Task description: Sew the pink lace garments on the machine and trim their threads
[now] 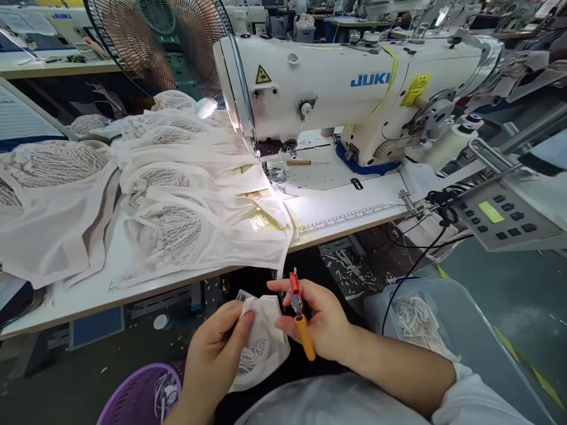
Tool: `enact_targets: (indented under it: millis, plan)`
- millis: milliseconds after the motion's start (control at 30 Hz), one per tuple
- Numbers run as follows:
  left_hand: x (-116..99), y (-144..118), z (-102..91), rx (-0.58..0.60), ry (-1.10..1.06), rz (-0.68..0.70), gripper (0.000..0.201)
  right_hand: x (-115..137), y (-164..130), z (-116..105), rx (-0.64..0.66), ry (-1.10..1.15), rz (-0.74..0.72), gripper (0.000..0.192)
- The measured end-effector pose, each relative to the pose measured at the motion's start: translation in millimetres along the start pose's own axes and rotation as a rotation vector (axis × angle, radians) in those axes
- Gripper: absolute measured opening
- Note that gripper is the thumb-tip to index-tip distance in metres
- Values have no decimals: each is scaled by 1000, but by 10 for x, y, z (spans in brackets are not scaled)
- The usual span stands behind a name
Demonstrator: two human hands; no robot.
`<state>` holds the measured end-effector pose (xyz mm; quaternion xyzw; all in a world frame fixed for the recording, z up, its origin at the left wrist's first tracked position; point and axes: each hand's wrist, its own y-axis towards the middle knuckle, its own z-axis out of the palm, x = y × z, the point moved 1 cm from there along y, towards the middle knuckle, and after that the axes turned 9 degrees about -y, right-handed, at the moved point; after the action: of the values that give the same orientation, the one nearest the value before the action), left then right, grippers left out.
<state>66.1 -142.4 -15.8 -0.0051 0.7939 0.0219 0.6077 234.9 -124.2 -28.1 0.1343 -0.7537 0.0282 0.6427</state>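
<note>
My left hand point(217, 351) grips a small white lace garment piece point(261, 336) below the table's front edge. My right hand point(321, 319) holds thread snips point(299, 313) with red and orange handles, their tip close to the top of the piece, and its fingers also pinch the fabric's right edge. A strip of fabric hangs from the table down toward my hands. A pile of white lace garments point(177, 195) lies on the sewing table point(354, 212), reaching the needle area of the white JUKI sewing machine point(345, 88).
A purple basket point(137, 395) sits at the lower left and a clear plastic bin point(443, 330) with white scraps at the lower right. A control panel point(500, 215) hangs off the table's right end. A fan point(159, 41) stands behind the garments. Other sewing stations fill the background.
</note>
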Motion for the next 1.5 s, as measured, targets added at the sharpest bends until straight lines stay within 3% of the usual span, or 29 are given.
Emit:
enact_targets:
  millis: [133, 267, 600, 833, 1133, 1333, 1500]
  plan:
    - [-10, -5, -16, 37, 74, 86, 19, 11, 30, 74, 18, 0, 68, 30]
    - [-4, -26, -32, 55, 57, 80, 21, -18, 42, 130, -6, 33, 147, 31]
    - [134, -72, 69, -46, -444, -302, 31, -72, 22, 121, -20, 59, 154, 31]
    - [95, -63, 121, -146, -498, -214, 19, -42, 38, 115, -40, 129, 173, 29]
    - [45, 11, 156, -146, -505, -132, 12, -104, 33, 81, -39, 122, 231, 25]
    - [63, 81, 181, -114, -507, -210, 18, -107, 98, -13, 24, 144, 327, 33]
    - [71, 149, 210, -59, -546, -308, 22, -102, 148, -183, 113, 56, 283, 31]
